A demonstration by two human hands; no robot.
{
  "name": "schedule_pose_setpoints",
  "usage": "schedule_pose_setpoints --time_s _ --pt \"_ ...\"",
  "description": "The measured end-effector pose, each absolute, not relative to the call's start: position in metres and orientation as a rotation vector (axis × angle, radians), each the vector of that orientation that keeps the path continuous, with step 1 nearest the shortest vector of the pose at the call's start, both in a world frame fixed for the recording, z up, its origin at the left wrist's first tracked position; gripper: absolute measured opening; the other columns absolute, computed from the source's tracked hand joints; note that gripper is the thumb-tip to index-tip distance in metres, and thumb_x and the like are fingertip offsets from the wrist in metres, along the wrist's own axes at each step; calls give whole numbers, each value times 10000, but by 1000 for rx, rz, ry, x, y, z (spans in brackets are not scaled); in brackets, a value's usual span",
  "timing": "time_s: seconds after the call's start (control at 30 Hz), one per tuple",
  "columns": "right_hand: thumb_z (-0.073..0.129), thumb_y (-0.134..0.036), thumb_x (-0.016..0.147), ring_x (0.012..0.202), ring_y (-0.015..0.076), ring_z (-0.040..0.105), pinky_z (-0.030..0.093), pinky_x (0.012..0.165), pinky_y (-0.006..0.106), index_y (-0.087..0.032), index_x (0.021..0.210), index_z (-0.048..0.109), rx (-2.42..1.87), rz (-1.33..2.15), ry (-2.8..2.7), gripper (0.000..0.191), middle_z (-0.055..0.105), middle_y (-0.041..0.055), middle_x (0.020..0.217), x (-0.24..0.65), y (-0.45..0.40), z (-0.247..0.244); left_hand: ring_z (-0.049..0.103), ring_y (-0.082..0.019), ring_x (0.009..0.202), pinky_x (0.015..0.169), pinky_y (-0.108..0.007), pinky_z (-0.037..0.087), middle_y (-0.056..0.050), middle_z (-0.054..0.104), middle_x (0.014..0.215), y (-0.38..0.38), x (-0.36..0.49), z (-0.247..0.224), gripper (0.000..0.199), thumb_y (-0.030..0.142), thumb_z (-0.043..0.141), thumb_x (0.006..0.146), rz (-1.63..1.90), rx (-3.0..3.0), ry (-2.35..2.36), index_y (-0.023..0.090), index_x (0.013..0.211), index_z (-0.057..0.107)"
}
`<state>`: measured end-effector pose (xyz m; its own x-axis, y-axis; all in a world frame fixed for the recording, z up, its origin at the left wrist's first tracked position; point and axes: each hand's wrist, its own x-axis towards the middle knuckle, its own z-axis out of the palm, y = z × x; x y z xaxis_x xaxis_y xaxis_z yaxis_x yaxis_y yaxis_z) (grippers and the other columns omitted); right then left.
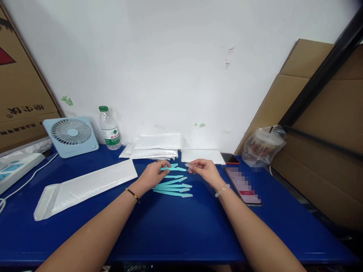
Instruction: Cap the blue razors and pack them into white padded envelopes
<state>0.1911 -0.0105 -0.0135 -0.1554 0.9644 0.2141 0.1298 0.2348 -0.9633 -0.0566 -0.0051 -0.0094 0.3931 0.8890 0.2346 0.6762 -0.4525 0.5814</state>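
Observation:
My left hand is closed on a turquoise eyebrow razor, its blade end pointing right. Between the pinched fingertips of my right hand is a small clear plastic cap, just beyond the razor's tip; whether the two touch I cannot tell. Several more turquoise eyebrow razors lie fanned out on the blue table, below and beside my left hand. Another one shows partly behind the held razor.
Left of my hands lies a white padded mailer; more mailers are stacked by the wall. A light-blue fan, water bottle and power strip stand left. Right are a phone, another phone and a bagged cup.

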Motion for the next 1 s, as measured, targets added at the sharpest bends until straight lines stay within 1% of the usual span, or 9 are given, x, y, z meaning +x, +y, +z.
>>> schedule_pose_setpoints --time_s 0.07,0.17,0.37,0.53,0.7,0.77,0.83,0.93,1.0 --pt "730 -430 662 624 173 657 514 583 278 -136 844 690 -1072 1086 -1509 348 693 65 651 191 -10 -13 555 -146 710 643 -258 413 -2 634 877 -5 -56 -9 227 353 477 826 751 2264 1360 228 976 591" --pt "726 -427 671 619 169 662 505 563 263 -138 830 685 -1045 1129 -1485 332 695 62 658 190 -11 -12 552 -140 708 635 -252 409 7 626 860 -5 -56 -9 211 346 474 833 776 2253 1356 234 975 583" --pt "736 -419 662 626 170 670 508 572 262 -132 827 681 -1033 1188 -1473 336 689 52 655 186 -12 -13 540 -132 703 627 -248 401 16 598 843 -6 -56 -9 198 338 478 836 808 2243 1344 239 980 572" --pt "733 -416 666 642 170 675 513 574 258 -135 831 670 -994 1246 -1469 332 689 47 693 181 -13 -16 536 -135 706 638 -251 407 5 604 845 -9 -52 -7 209 341 475 835 804 2223 1351 225 983 567" --pt "730 -415 668 658 175 678 515 586 264 -142 834 663 -991 1276 -1492 326 683 40 683 173 -19 -13 543 -140 713 629 -253 407 10 605 823 -15 -44 -8 188 326 464 836 794 2230 1300 226 959 565" --pt "724 -420 671 639 169 670 503 568 255 -143 831 660 -1011 1268 -1525 327 676 33 656 173 -20 -11 552 -148 736 655 -259 419 6 611 821 -16 -42 -9 190 326 467 834 762 2238 1275 223 957 567" --pt "712 -418 683 608 157 655 484 551 244 -139 821 663 -1056 1261 -1603 315 671 30 633 177 -19 -11 563 -164 801 708 -273 433 -10 623 868 -15 -42 -9 207 342 478 830 713 2264 1237 219 962 581" --pt "660 -391 735 602 145 629 477 586 253 -139 795 673 -1159 1124 -1727 259 679 40 670 189 -12 -12 562 -196 915 763 -295 440 -41 623 993 -13 -48 -7 239 346 481 836 687 2326 1266 222 998 604" --pt "607 -340 777 639 149 621 473 626 263 -153 803 677 -1271 875 -1776 202 686 44 721 201 -6 -14 558 -210 955 781 -305 438 -48 617 1037 -10 -54 -6 237 323 481 837 683 2376 1360 225 1010 610"
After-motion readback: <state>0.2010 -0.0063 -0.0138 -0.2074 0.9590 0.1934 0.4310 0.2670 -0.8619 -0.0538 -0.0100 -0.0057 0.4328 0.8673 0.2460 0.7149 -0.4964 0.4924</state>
